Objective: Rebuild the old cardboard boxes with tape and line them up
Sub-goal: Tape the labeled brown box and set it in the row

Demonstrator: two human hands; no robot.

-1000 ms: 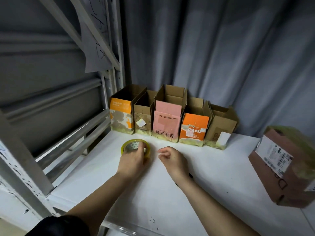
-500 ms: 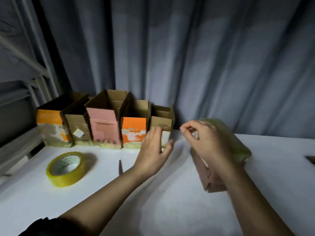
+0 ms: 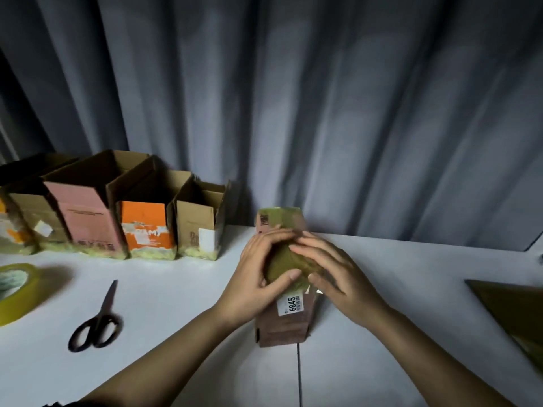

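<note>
both hands, left (image 3: 258, 271) and right (image 3: 332, 271), clasp a brown tape-wrapped cardboard box (image 3: 283, 321) on the white worktop (image 3: 176, 333). open-topped boxes (image 3: 147, 224) line the grey curtain (image 3: 323, 113).

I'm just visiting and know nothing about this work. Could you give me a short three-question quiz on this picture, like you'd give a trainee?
1. True or false: the scissors lie on the white table, touched by neither hand.
2. Which hand has the taped brown box in its grip? A) only the left hand B) only the right hand C) both
3. Fill in: the open box nearest the hands in the row by the curtain is the plain brown box; next to it stands the ____ box.

Key: 1 true; 2 C; 3 orange.
</note>
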